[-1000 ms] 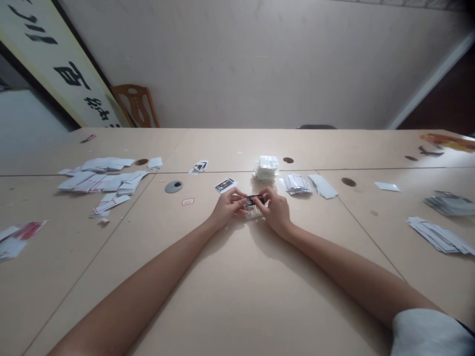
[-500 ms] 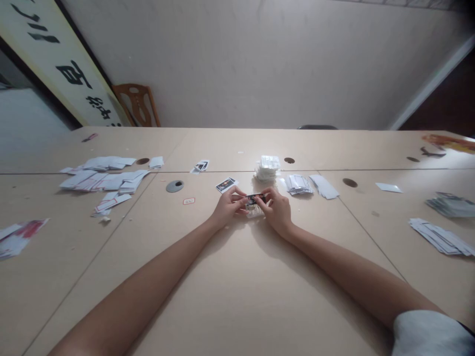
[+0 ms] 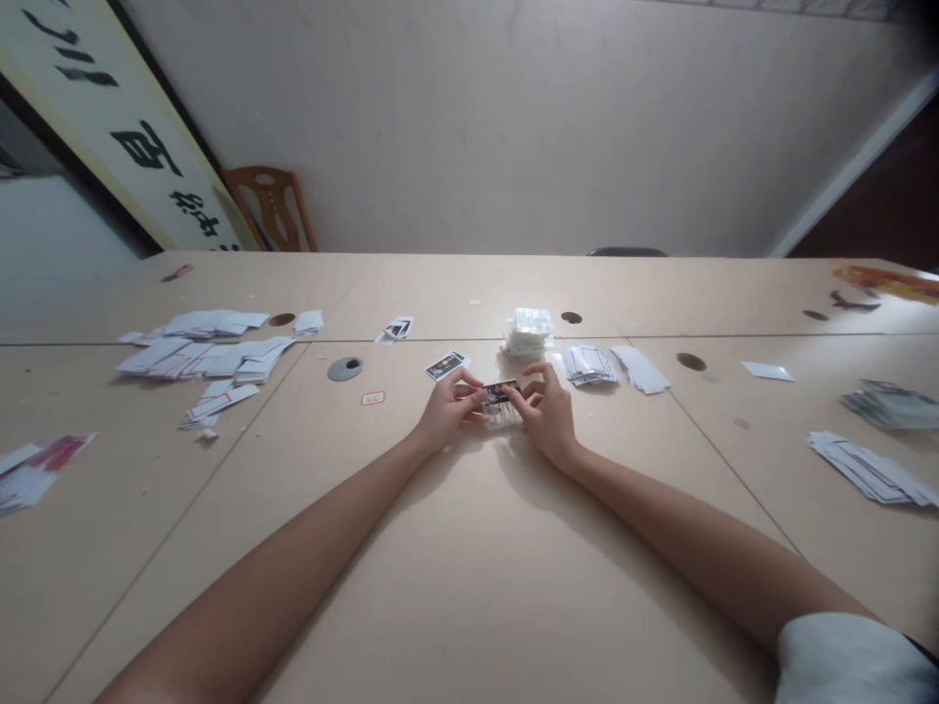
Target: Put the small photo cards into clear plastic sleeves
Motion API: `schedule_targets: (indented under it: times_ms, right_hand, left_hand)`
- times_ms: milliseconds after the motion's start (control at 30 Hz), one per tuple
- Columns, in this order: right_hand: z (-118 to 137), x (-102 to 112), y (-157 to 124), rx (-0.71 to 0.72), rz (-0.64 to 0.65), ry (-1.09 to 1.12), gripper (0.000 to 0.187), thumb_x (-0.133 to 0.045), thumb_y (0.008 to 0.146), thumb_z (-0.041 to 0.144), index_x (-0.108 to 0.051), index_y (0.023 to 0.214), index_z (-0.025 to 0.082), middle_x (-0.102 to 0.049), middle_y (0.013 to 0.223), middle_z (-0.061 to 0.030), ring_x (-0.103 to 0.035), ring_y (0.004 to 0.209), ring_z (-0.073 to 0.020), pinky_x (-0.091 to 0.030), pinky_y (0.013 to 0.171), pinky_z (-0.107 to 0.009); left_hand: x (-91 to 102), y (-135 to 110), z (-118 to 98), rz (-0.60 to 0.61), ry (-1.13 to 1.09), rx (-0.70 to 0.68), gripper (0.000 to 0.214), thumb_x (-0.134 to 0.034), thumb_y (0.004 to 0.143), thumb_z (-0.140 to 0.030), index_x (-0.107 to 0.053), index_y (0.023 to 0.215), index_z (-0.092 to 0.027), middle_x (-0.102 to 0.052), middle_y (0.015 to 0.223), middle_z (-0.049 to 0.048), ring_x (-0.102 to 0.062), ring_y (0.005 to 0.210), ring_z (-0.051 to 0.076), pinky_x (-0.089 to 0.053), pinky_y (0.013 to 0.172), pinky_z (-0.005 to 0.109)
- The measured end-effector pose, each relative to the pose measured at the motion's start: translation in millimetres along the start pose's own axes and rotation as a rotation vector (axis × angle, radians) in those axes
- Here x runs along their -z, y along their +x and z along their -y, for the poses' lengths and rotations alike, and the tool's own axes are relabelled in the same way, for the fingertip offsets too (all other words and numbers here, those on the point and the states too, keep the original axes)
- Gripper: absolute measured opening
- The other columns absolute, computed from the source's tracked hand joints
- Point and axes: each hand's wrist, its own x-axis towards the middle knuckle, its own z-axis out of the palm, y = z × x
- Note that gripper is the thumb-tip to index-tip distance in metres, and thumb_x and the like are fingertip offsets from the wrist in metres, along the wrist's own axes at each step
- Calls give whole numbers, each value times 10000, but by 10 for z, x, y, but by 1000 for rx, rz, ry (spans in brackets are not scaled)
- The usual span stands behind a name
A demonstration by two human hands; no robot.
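Note:
A small clear plastic box [image 3: 503, 416] is held between my two hands, with a dark printed card [image 3: 501, 392] along its far side. My left hand [image 3: 447, 407] pinches the left side of both, fingers closed. On the right, my right hand [image 3: 549, 418] presses its thumb on the card while its index finger arches up off the far edge. Whether the card is inside the box or on top of it, I cannot tell. Close beyond my left hand lies a stack of similar picture cards [image 3: 446, 366]. Clear plastic boxes [image 3: 529, 334] stand piled just past my hands.
Right of the pile lie wrapped white-edged packets [image 3: 590, 365] and white cards [image 3: 641, 370]. Many paper slips [image 3: 201, 357] spread on the left. A red-bordered label [image 3: 373, 399], a grey cable cap [image 3: 345, 369] and more stacks [image 3: 872, 469] at far right lie on the table [image 3: 469, 567].
My right index finger has lifted and bent away from the card's far edge. The card and box have shifted slightly left. My left hand has hardly moved.

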Motion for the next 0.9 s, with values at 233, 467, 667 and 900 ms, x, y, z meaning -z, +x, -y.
schedule_targets:
  times_ms: [233, 467, 667, 900]
  right_hand:
    - [-52, -1, 19, -48, 39, 268, 250, -609, 802, 407, -475, 910, 226, -619, 656, 30, -550, 429, -124, -407, 386, -222]
    - [-61, -5, 17, -34, 30, 247, 213, -606, 807, 366, -484, 911, 226, -608, 699, 27, -528, 440, -107, -415, 389, -219]
    - [-42, 3, 14, -16, 17, 216, 184, -588, 819, 337, -486, 919, 221, -605, 702, 26, -515, 441, -99, -403, 408, -220]
    - [-49, -2, 21, -9, -11, 150, 151, -586, 804, 290, -493, 902, 222, -604, 675, 27, -547, 508, -120, -431, 481, -237]
  left_hand:
    - [5, 11, 17, -19, -13, -13, 405, -748, 716, -455, -497, 852, -167, -693, 831, 41, -664, 713, 144, -578, 629, 273]
    - [2, 15, 24, -13, -30, -11, 415, -750, 711, -461, -494, 855, -169, -701, 844, 54, -672, 730, 159, -579, 629, 287]
    - [-10, 5, -3, -13, -22, -5, 405, -746, 718, -455, -488, 841, -167, -690, 818, 33, -659, 692, 140, -575, 618, 270]
    - [-7, 11, 7, -12, -14, -11, 411, -750, 709, -463, -492, 828, -166, -694, 820, 39, -658, 676, 144, -573, 609, 279]
